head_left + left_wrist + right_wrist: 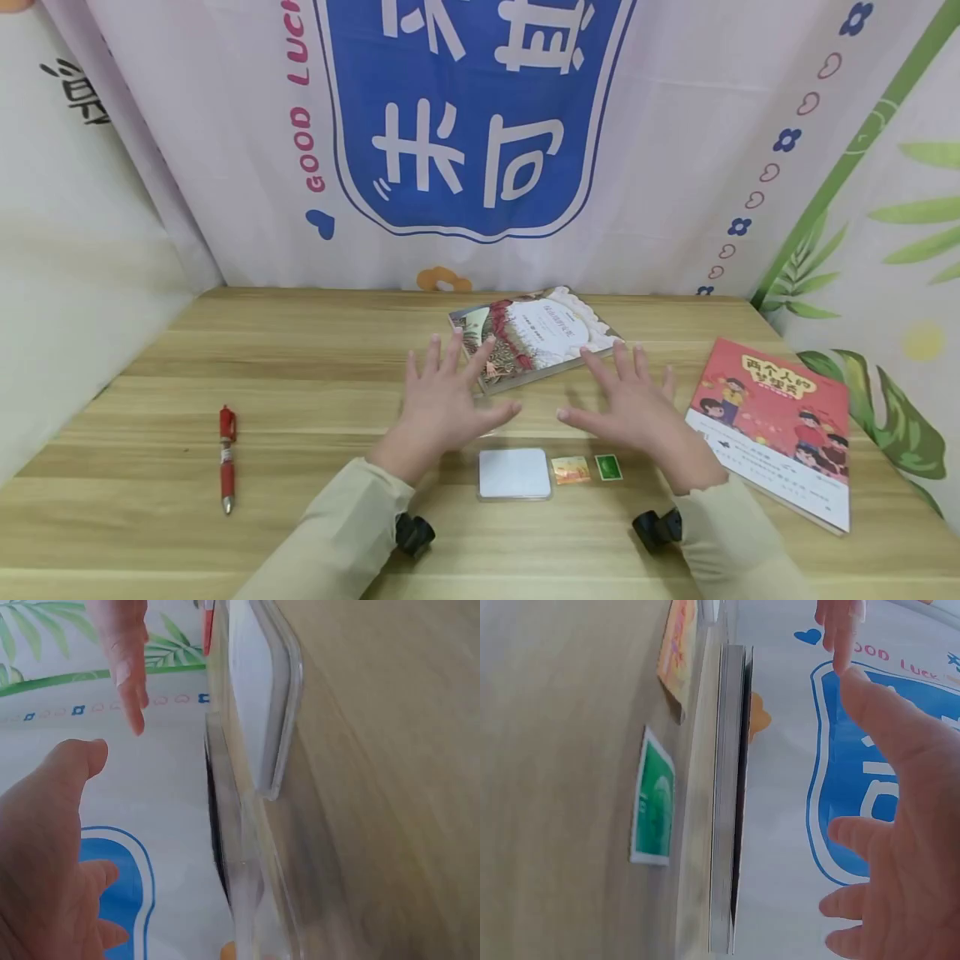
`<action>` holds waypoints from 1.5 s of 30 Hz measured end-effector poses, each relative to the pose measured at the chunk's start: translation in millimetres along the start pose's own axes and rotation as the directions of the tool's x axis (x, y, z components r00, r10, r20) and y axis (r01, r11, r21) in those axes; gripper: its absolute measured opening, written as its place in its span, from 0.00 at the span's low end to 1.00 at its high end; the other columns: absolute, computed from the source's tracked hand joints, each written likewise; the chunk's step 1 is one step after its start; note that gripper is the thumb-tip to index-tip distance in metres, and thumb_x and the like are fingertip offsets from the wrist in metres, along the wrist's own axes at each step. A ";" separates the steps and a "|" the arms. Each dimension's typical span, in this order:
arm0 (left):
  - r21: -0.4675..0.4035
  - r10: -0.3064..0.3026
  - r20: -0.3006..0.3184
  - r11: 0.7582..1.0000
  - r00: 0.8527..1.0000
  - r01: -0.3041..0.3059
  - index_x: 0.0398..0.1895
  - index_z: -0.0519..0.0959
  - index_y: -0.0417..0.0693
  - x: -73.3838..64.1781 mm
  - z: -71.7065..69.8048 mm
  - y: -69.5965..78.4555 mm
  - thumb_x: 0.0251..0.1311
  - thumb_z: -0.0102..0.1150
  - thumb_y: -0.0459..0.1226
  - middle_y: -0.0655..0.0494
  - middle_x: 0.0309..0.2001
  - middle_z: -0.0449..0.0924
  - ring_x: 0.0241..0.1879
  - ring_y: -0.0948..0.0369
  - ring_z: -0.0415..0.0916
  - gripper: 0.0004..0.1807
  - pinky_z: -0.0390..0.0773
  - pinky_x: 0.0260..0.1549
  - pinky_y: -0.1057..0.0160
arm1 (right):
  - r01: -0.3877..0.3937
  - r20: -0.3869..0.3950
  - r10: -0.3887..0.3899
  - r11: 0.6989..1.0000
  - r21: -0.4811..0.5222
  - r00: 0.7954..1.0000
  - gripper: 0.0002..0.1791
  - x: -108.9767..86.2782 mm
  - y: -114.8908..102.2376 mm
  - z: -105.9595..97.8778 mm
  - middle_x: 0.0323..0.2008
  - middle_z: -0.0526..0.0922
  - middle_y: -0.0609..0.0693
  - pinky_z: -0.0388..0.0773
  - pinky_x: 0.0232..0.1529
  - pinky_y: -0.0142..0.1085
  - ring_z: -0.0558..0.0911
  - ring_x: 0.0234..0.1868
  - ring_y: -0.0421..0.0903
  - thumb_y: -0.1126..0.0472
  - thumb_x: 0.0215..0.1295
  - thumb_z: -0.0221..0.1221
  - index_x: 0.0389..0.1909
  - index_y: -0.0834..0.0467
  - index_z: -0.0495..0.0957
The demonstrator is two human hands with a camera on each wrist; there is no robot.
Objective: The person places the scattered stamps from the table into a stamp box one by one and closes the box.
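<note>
My left hand (442, 408) hovers over the table with fingers spread and nothing in its grasp. Opposite it, my right hand (633, 408) is spread the same way, also holding nothing. Between and below them lies a flat white rectangular case (514, 473) with a clear rim. To its right are a small orange-and-yellow stamp (571, 470), one edge lifted in the right wrist view, and a green stamp (608, 467) with a white border. Something clear and see-through (247, 889) lies near the case in the left wrist view, mostly hidden by my left hand in the head view.
Behind my hands lies a picture book (551, 329), angled on the wooden table (315, 467). A red-and-white book (780, 425) is beside my right forearm. A red pen (227, 462) lies far left. Printed curtains (247, 167) hang around the table's back and sides.
</note>
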State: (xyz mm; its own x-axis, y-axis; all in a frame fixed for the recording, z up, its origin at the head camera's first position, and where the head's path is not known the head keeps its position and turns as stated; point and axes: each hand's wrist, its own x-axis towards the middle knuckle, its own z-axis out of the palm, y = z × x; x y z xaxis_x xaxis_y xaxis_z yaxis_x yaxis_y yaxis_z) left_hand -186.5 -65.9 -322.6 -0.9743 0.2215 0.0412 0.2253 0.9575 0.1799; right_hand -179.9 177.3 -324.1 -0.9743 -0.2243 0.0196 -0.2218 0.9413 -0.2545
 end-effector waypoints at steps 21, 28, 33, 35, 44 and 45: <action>-0.429 0.375 0.067 0.848 0.925 -0.312 0.67 0.61 0.49 -37.0 1.8 -18.6 0.52 0.63 0.48 0.44 0.67 0.60 0.65 0.46 0.58 0.39 0.60 0.62 0.45 | 0.309 0.075 -0.342 0.910 0.277 0.937 0.35 -22.9 23.5 9.6 0.56 0.75 0.58 0.70 0.55 0.51 0.75 0.55 0.56 0.43 0.58 0.58 0.60 0.62 0.69; -0.430 0.453 0.065 0.817 0.889 -0.385 0.63 0.66 0.44 -40.4 7.7 -23.5 0.50 0.66 0.42 0.47 0.63 0.67 0.63 0.50 0.62 0.36 0.62 0.61 0.49 | 0.357 0.069 -0.417 0.843 0.403 0.906 0.31 -23.3 28.9 18.7 0.50 0.80 0.55 0.77 0.48 0.43 0.79 0.49 0.50 0.46 0.55 0.62 0.54 0.62 0.73; -0.437 0.473 0.081 0.808 0.877 -0.395 0.61 0.68 0.43 -40.9 11.5 -24.3 0.48 0.67 0.40 0.47 0.58 0.71 0.56 0.51 0.69 0.34 0.68 0.57 0.51 | 0.333 0.088 -0.417 0.821 0.464 0.905 0.32 -23.2 31.6 24.4 0.48 0.80 0.52 0.76 0.47 0.38 0.78 0.47 0.46 0.45 0.53 0.64 0.54 0.60 0.74; -0.437 0.486 0.083 0.802 0.870 -0.407 0.59 0.69 0.42 -40.5 13.6 -24.0 0.48 0.68 0.39 0.47 0.56 0.73 0.53 0.53 0.71 0.33 0.70 0.55 0.52 | 0.323 0.090 -0.413 0.814 0.483 0.906 0.32 -22.5 32.9 26.5 0.47 0.80 0.50 0.76 0.47 0.36 0.78 0.46 0.45 0.45 0.52 0.64 0.54 0.60 0.74; -0.402 0.520 0.100 0.801 0.848 -0.444 0.56 0.72 0.41 -39.5 18.9 -22.6 0.47 0.68 0.38 0.49 0.53 0.74 0.52 0.56 0.71 0.31 0.71 0.54 0.56 | 0.344 0.061 -0.414 0.821 0.456 0.908 0.23 -16.6 36.9 35.8 0.38 0.78 0.42 0.73 0.39 0.31 0.74 0.38 0.38 0.45 0.51 0.65 0.46 0.52 0.78; -0.398 0.518 0.103 0.804 0.849 -0.442 0.57 0.72 0.42 -39.5 19.5 -22.6 0.47 0.68 0.39 0.49 0.54 0.74 0.53 0.56 0.71 0.31 0.70 0.55 0.56 | 0.342 0.061 -0.411 0.824 0.452 0.910 0.22 -16.0 36.7 36.5 0.38 0.78 0.41 0.73 0.39 0.31 0.74 0.38 0.38 0.45 0.51 0.65 0.45 0.51 0.78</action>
State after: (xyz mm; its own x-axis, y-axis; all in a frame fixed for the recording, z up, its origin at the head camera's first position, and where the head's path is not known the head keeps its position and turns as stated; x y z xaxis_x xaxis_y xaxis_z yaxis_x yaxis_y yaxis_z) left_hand -153.1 -92.7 -347.5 -0.7103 0.7034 0.0265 0.6116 0.5981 0.5180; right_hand -171.1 206.2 -369.1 -0.7927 -0.6063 0.0635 -0.4983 0.5845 -0.6403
